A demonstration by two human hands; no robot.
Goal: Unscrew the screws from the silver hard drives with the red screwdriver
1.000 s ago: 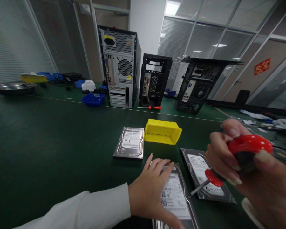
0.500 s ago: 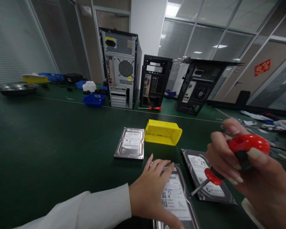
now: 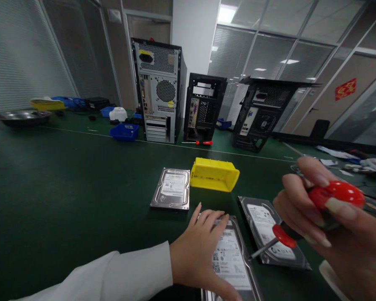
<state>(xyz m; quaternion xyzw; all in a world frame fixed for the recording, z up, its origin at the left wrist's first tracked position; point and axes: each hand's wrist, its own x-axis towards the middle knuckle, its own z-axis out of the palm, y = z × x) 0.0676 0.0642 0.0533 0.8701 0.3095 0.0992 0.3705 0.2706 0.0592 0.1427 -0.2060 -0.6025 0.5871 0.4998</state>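
Observation:
My left hand [image 3: 200, 251] lies with its fingers spread across the left side of a hard drive [image 3: 235, 259] flat on the table, the thumb over its near end. My right hand [image 3: 332, 209] is closed around the red and black handle of a screwdriver [image 3: 335, 196]. Its shaft slants down to the left, and the tip meets the right edge of that drive. A second hard drive [image 3: 266, 225] lies beyond the shaft to the right. Left of a yellow bin [image 3: 214, 175] lies a third hard drive [image 3: 174, 188].
Three computer cases stand at the back: a tall one [image 3: 158, 92], a smaller black one [image 3: 203, 108] and a tilted one [image 3: 260, 117]. Another screwdriver [image 3: 203, 143] lies before them. A blue tray [image 3: 124, 131] and a metal bowl [image 3: 21, 118] are farther left.
My right hand has shifted slightly to the right and turned with the screwdriver handle, while the tip stays at the drive's edge. My left hand and the drives have not moved.

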